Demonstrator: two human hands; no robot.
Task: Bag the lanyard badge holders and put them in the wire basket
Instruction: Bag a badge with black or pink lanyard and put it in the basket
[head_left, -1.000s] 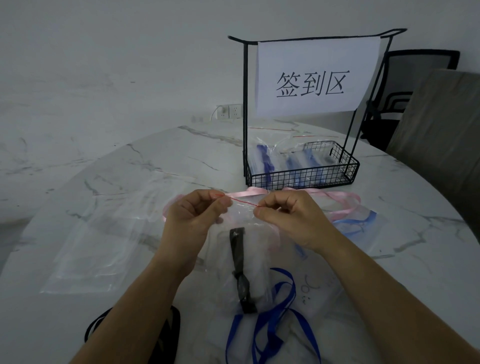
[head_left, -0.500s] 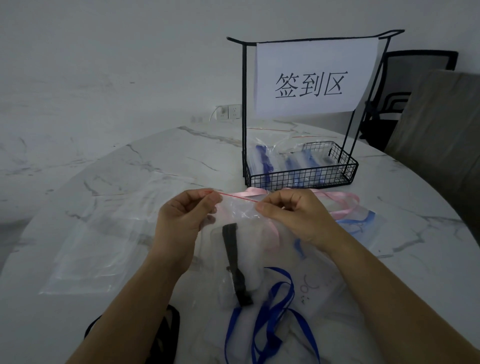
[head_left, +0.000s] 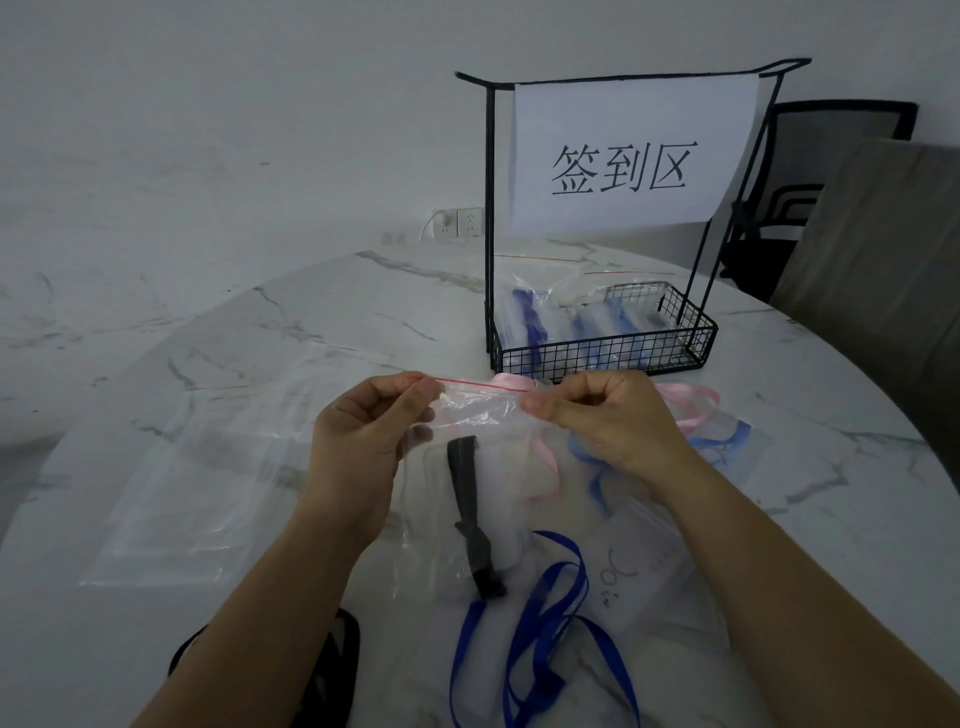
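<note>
A clear zip bag (head_left: 483, 415) with a red seal line hangs between my hands above the table. My left hand (head_left: 363, 441) pinches its top left corner and my right hand (head_left: 608, 421) pinches the top edge further right. Inside the bag is a badge holder with a black lanyard (head_left: 470, 514). The black wire basket (head_left: 602, 353) stands just beyond my hands and holds several bagged badge holders with blue lanyards (head_left: 587, 327).
Loose badge holders lie under and around the bag: a pink lanyard (head_left: 685, 410), a light blue one (head_left: 727, 441), a dark blue one (head_left: 540, 623). Empty clear bags (head_left: 208, 467) lie at left. A paper sign (head_left: 628, 156) hangs over the basket. A black chair (head_left: 810, 192) stands behind.
My hands have spread apart along the bag's seal, the left going left and up. The bag with the black lanyard has lifted slightly.
</note>
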